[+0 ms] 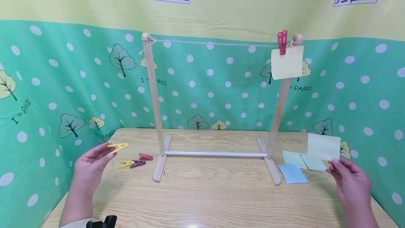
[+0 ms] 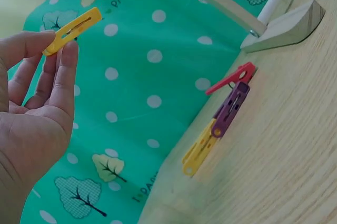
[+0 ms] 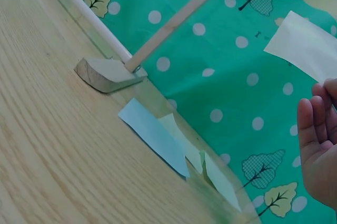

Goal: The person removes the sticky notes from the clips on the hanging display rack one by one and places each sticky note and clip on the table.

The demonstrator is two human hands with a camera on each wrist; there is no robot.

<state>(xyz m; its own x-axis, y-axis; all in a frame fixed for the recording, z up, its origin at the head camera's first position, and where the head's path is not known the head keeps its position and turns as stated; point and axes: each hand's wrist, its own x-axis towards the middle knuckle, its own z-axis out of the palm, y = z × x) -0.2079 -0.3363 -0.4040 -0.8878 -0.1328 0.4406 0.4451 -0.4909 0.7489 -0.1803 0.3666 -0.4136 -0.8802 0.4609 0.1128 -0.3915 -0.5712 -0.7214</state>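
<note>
Between thumb and fingertips, my left hand pinches a yellow clothespin, raised over the left side of the table. On the table beside it lie a second yellow clothespin, a purple one and a pink one. My right hand pinches a pale sticky note by its lower right corner, held up at the right. Below that note rest a blue sticky note and two pale green ones. In the right wrist view the right hand is partly cut off.
A wooden stand with a string across its top stands mid-table. At the string's right end, a pink clothespin holds a pale yellow note. A dotted green curtain hangs behind the wooden table.
</note>
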